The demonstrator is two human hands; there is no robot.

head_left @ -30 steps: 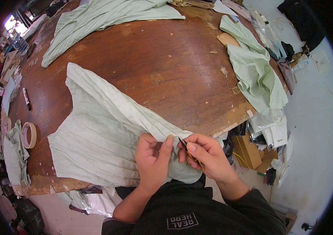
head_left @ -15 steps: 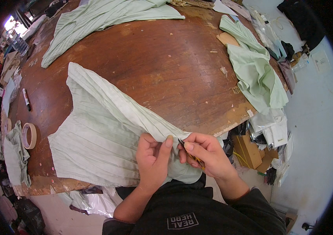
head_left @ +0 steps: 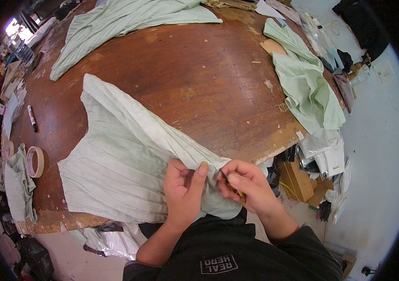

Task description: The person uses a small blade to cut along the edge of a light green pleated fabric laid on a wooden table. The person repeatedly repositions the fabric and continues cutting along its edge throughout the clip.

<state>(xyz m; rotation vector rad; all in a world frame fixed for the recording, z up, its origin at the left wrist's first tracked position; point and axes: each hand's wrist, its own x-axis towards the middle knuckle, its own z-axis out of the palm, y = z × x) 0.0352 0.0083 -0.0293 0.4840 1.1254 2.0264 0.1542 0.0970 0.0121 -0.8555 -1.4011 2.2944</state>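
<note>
A pale green pleated garment lies across the near part of the wooden table, with a long folded band running diagonally down to my hands. My left hand pinches the folded edge of that band between thumb and curled fingers. Just to its right, my right hand is closed around small thread snips with yellow and black handles, at the same folded edge. The snips' blades are mostly hidden by my fingers and slightly blurred.
The wooden table also holds other green garments at back and right. On its left are a marker, a tape roll and crumpled cloth. Cardboard boxes and plastic bags sit below the right edge.
My right hand has shifted slightly right with the snips, whose dark blades, visible against the cloth earlier, are now mostly hidden by my fingers. My left hand has barely moved.
</note>
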